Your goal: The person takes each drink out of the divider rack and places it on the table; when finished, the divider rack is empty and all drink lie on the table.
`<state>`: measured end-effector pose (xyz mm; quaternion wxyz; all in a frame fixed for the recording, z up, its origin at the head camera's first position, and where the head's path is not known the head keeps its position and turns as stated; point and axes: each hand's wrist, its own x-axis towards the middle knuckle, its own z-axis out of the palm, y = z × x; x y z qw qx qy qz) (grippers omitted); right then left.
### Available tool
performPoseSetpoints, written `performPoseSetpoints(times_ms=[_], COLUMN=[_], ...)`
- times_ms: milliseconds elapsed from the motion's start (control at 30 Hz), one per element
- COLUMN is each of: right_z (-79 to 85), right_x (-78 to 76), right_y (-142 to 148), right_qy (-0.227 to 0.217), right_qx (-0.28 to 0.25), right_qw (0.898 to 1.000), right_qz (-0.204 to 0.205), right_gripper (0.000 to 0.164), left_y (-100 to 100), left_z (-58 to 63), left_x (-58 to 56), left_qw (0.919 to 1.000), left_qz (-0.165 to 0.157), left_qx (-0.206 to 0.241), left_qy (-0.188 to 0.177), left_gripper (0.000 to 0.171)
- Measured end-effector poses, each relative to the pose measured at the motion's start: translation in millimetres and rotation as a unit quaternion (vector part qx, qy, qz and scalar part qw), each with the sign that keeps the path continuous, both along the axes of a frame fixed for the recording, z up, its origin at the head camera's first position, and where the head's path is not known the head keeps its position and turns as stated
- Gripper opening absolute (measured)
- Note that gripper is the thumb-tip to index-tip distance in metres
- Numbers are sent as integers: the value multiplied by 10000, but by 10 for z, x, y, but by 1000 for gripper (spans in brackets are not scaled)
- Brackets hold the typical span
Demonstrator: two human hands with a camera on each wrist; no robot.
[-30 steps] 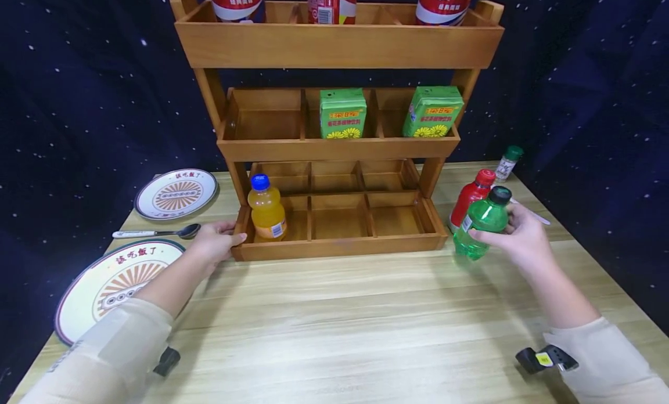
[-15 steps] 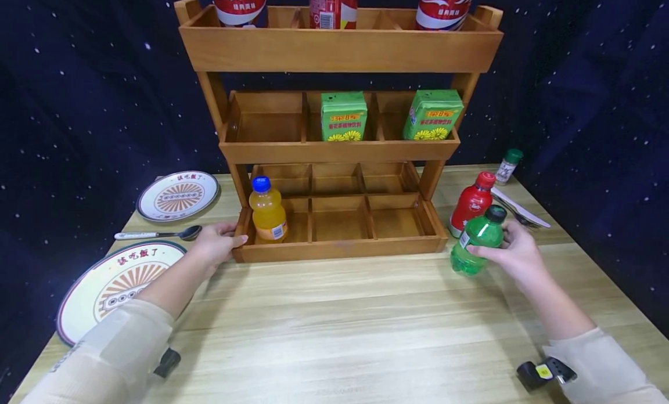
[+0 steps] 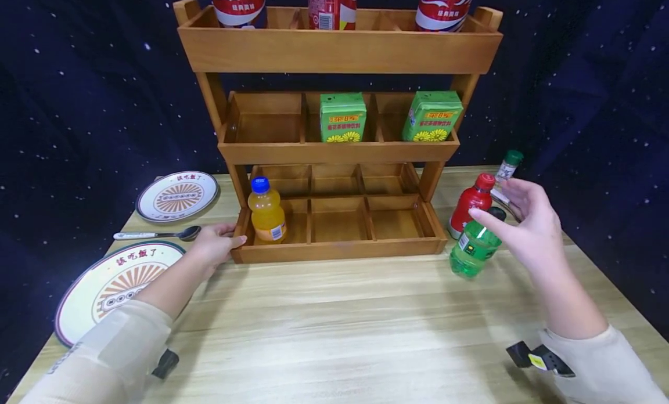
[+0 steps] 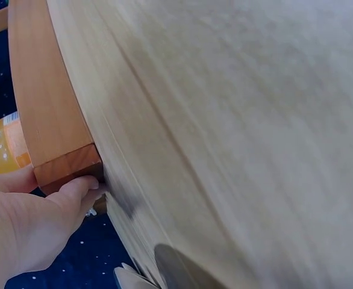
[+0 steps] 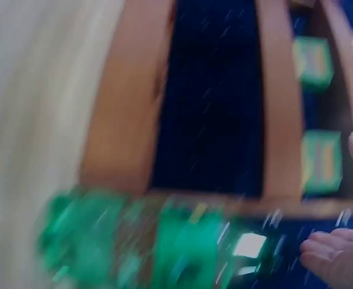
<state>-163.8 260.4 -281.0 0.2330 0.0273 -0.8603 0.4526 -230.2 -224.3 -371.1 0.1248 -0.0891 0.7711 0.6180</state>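
Note:
My left hand [image 3: 210, 244] grips the lower left corner of a wooden three-tier rack [image 3: 334, 253]; in the left wrist view, thumb and fingers pinch the rack's end [image 4: 74, 162]. An orange juice bottle [image 3: 268, 209] with a blue cap stands in the bottom tier beside that hand. My right hand [image 3: 535, 230] is raised with fingers spread, holding nothing. Below and left of it, a green soda bottle [image 3: 473, 254] stands on the table, its dark cap partly behind the thumb. A red bottle [image 3: 467, 211] stands just behind. The right wrist view is blurred.
Green drink cartons [image 3: 343, 118] sit in the middle tier, red cans [image 3: 239, 6] in the top one. At left lie two plates [image 3: 177, 196] and a spoon [image 3: 157, 234]. A green-capped shaker [image 3: 508, 165] and cutlery [image 3: 503, 196] are at the right, partly hidden by my hand.
My right hand has let go of the green soda bottle and risen above it, fingers opening. The bottle was lowered slightly toward me before that. My left hand stays on the rack.

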Motion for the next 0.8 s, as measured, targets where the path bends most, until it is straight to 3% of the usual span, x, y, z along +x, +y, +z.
performPoseSetpoints(times_ms=[67,167,233,367,467,600,800], right_z=[117,234,248,4,-262,-516,-716], right_x=[6,-24,-84,-401,-679,-888,-1059], right_y=[-227,-651,-946,-1479,-1844,-2281,-2722], right_qy=[579,928,809,202,-347,-929,-1105], right_qx=[-292,-795,-1029,-1125,-986,-602,-397], right_qw=[9967,9783,9618,9419,9399,9443,9492], right_qz=[483,1672,2405,3159,3252,3098,2918], right_gripper=[61,52,47,48,58,71,81], left_y=[-8,-24,-25,0,12,19,23], left_z=[2,6,24,67,62,36,51], left_x=[-7,-21,-22,-10,-9,-6,-7], left_qw=[10000,9999,9997,9985,9982,9984,9984], left_qz=[-22,-66,-112,-208,-221,-195,-129], left_qx=[2,-72,-214,-509,-555,-520,-546], left_qy=[21,50,30,-34,-4,-40,-59], left_gripper=[57,58,58,58,56,56,59])
